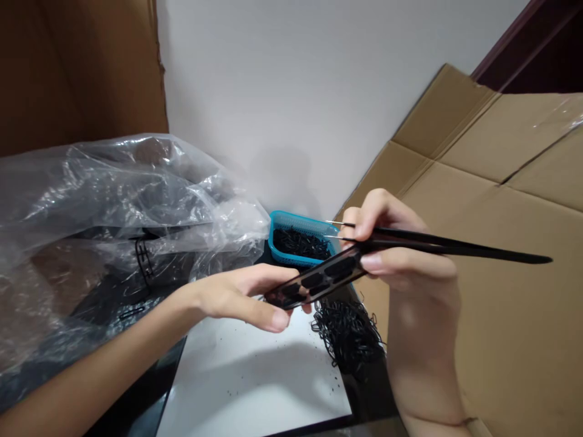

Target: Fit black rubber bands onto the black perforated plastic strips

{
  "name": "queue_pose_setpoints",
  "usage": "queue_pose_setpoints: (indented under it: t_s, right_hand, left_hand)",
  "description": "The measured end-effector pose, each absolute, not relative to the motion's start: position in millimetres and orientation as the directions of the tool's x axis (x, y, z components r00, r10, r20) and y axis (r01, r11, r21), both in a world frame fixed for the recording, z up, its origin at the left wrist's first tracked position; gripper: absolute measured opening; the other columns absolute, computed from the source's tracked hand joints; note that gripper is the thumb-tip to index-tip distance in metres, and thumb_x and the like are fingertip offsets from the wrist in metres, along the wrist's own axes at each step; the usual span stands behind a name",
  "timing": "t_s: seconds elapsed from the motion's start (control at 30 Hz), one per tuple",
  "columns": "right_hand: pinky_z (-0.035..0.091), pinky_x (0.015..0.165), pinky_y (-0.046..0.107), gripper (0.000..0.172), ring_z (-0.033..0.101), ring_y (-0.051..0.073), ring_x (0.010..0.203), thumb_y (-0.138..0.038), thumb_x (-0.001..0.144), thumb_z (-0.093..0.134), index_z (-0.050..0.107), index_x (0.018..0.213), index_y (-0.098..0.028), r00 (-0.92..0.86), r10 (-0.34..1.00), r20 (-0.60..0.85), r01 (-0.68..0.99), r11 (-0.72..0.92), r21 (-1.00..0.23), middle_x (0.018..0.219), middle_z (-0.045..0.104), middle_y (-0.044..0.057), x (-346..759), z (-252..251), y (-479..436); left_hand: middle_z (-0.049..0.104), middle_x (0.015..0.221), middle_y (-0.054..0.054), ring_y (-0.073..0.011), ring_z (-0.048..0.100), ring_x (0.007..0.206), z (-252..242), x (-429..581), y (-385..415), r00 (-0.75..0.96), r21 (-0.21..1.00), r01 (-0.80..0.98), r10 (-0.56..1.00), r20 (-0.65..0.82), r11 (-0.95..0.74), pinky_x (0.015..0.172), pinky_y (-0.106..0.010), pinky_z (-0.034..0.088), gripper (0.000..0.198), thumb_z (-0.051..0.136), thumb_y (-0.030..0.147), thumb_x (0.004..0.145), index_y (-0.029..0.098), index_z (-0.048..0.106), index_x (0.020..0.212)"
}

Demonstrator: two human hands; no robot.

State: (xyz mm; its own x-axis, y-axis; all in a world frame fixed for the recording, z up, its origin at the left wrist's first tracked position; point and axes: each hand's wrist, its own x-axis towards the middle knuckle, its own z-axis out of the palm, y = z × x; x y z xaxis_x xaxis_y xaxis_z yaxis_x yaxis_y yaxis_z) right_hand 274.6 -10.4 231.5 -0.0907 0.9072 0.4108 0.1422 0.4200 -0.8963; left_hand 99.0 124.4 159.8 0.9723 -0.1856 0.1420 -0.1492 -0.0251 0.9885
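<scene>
A long dark part with several oval black sections is held tilted above a white sheet. My left hand grips its lower left end between thumb and fingers. At its upper right end, my right hand pinches black tweezers, whose thin metal tips point left, apart from each other. The right thumb or a finger also touches the part's end. Behind the hands is a blue basket holding small black pieces.
A tangled pile of black loops lies right of the sheet. Clear plastic bags spread over the left side. Cardboard stands at right, more cardboard at upper left, and a pale wall behind.
</scene>
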Motion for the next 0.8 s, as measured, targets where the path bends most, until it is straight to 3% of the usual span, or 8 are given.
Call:
queue_pose_setpoints:
  t_s: [0.2, 0.3, 0.5, 0.8]
  right_hand:
    - [0.033, 0.048, 0.024, 0.018, 0.047, 0.011, 0.056, -0.012, 0.068, 0.061, 0.057, 0.082, -0.022, -0.109, 0.924, 0.367, 0.160, 0.380, -0.911, 0.068, 0.055, -0.002, 276.1, 229.1, -6.8]
    - [0.033, 0.049, 0.025, 0.017, 0.046, 0.011, 0.057, -0.014, 0.066, 0.062, 0.057, 0.080, -0.023, -0.046, 0.933, 0.357, 0.172, 0.359, -0.917, 0.070, 0.056, -0.002, 282.3, 226.6, -7.6]
    - [0.031, 0.045, 0.024, 0.017, 0.045, 0.011, 0.055, -0.015, 0.063, 0.062, 0.057, 0.077, -0.023, 0.000, 0.929, 0.371, 0.130, 0.368, -0.921, 0.068, 0.057, -0.001, 291.1, 217.0, -7.5]
    - [0.029, 0.042, 0.021, 0.018, 0.047, 0.010, 0.053, -0.013, 0.060, 0.061, 0.059, 0.075, -0.023, 0.092, 0.907, 0.410, 0.036, 0.408, -0.912, 0.067, 0.061, -0.002, 291.9, 200.5, -3.7]
  left_hand:
    - [0.053, 0.093, -0.006, -0.0188, 0.048, 0.084, 157.2, 100.4, 105.8, 0.972, 0.976, -0.216, -0.100, 0.212, -0.032, 0.075, -0.030, 0.043, 0.038, 0.061, 0.045, 0.078, 0.017, 0.060, 0.103]
    - [0.051, 0.085, -0.003, -0.0163, 0.047, 0.079, 161.2, 98.8, 102.4, 0.974, 0.975, -0.219, -0.071, 0.217, -0.025, 0.070, -0.027, 0.042, 0.038, 0.058, 0.047, 0.082, 0.016, 0.060, 0.104]
    - [0.054, 0.082, -0.002, -0.0120, 0.047, 0.072, 166.9, 95.7, 96.7, 0.965, 0.963, -0.262, -0.011, 0.262, -0.063, 0.065, -0.023, 0.039, 0.022, 0.056, 0.032, 0.086, 0.013, 0.064, 0.090]
    - [0.047, 0.062, 0.001, -0.0080, 0.039, 0.057, 169.7, 91.3, 89.4, 0.955, 0.979, -0.205, 0.221, 0.198, 0.011, 0.051, -0.020, 0.030, 0.028, 0.058, 0.036, 0.084, 0.011, 0.065, 0.076]
